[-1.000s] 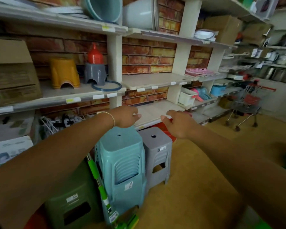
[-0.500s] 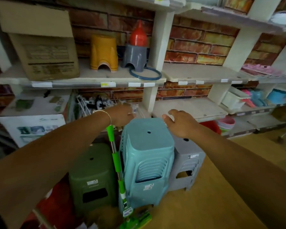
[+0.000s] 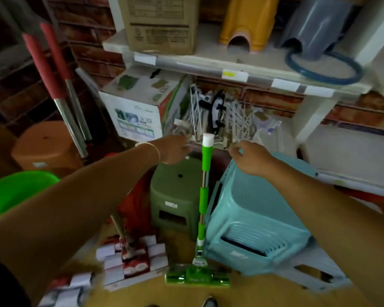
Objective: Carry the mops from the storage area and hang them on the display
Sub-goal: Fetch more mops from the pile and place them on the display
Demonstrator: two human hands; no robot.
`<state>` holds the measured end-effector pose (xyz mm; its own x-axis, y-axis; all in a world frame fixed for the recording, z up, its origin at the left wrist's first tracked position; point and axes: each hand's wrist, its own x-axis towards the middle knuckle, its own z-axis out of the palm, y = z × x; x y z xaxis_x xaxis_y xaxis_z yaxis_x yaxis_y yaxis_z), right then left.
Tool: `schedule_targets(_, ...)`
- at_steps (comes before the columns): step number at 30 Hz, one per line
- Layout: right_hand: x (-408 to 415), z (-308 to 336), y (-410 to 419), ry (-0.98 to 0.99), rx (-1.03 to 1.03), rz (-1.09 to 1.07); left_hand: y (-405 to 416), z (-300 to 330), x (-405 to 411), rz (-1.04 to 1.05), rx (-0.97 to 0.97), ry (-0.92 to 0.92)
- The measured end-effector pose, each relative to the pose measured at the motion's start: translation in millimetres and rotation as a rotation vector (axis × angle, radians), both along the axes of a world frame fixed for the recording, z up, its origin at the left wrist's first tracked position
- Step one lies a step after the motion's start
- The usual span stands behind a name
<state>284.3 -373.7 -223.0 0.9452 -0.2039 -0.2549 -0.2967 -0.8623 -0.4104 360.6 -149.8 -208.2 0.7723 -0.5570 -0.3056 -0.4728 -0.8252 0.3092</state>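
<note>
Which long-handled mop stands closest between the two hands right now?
The green-handled flat mop with the white cap, upright between the left hand and right hand; the red-gripped metal poles lean far left.

A red brick wall (image 3: 275, 103) ran behind pale shelving. The upper shelf (image 3: 231, 69) carried a cardboard box (image 3: 162, 23), a yellow stool (image 3: 246, 23), a grey stool (image 3: 315, 25) and a blue ring (image 3: 324, 69), with price tags along its front edge. Below sat a printed carton (image 3: 138, 107). On the tan floor (image 3: 264, 293) stood an olive stool (image 3: 175, 196), a stack of teal stools (image 3: 253, 209), an orange stool (image 3: 47, 147) and a green basin (image 3: 13, 191). The light was dim and the picture blurred.
</note>
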Motion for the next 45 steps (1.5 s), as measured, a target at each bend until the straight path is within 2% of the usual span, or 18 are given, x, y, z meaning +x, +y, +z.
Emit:
schedule_targets(3,26,-30,-3,0.002,0.05,0.031,-8,-26,-7,0.073,0.005,0.026)
schedule_targets(9,59,-64,7,0.003,0.155,-0.039,-30,-63,-3,0.167,0.076,0.06)
schedule_targets(14,85,-80,18,0.059,0.306,-0.098,-35,-92,4,0.162,0.085,0.118)
schedule_targets(19,97,-85,28,-0.002,0.484,-0.236,-37,-109,5,0.116,0.065,0.192)
schedule_targets(30,48,-89,39,-0.179,0.364,-0.216,-24,-147,-10,0.114,-0.042,0.256)
schedule_targets(41,-32,-89,41,-0.262,0.414,-0.318,-48,-169,-53,0.101,-0.293,0.409)
schedule_targets(45,-49,-86,42,-0.265,0.415,-0.302,-52,-169,-70,0.122,-0.278,0.502)
